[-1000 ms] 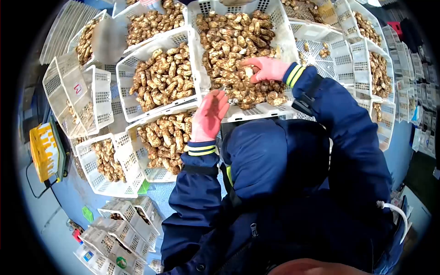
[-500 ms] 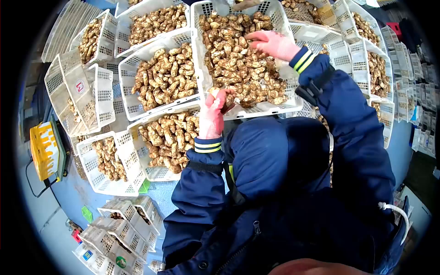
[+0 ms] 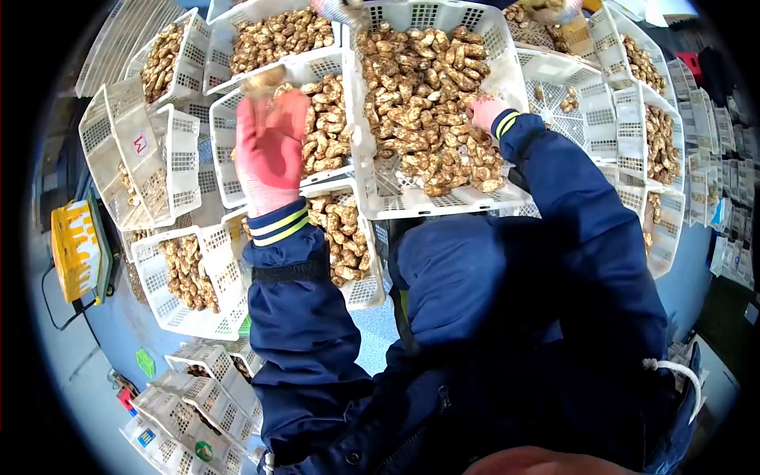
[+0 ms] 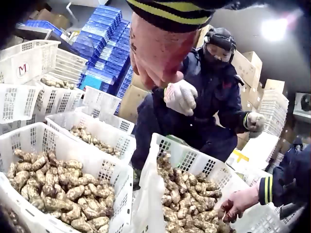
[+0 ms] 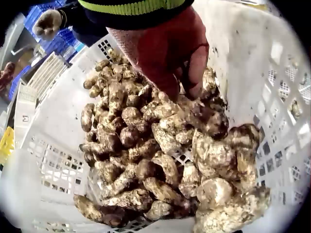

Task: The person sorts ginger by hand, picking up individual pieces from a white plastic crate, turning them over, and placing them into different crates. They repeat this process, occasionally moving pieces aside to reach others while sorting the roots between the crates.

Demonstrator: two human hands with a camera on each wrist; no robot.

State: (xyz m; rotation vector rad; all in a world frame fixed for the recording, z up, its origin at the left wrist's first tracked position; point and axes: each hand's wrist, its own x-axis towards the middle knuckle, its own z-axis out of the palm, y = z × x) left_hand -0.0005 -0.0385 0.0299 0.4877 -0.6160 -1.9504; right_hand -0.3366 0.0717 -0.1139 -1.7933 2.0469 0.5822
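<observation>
A central white crate (image 3: 443,212) holds a pile of thick-stemmed brown-and-white mushrooms (image 3: 427,103). My right hand (image 3: 484,113), in a pink coated glove, reaches down at the pile's right side. In the right wrist view its thumb and fingers bend down onto the mushrooms; I cannot tell whether they pinch one. My left hand (image 3: 273,146) is palm up over the crate (image 3: 226,170) on the left, fingers straight. A motion-blurred mushroom (image 3: 265,79) appears just beyond its fingertips. In the left wrist view the left hand (image 4: 160,53) is above the crates.
More mushroom-filled crates stand on both sides, including a left front crate (image 3: 356,294) and a back left crate (image 3: 218,67). A crate marked M (image 3: 138,142) leans at far left. Opposite me another person (image 4: 194,116) in white gloves sits by the crates. Blue crates (image 4: 102,39) are stacked behind.
My left hand has swung left from the central crate's front corner to over the left crate, turning palm up, and a mushroom blurs past its fingertips. My right hand has moved down onto the pile's right side.
</observation>
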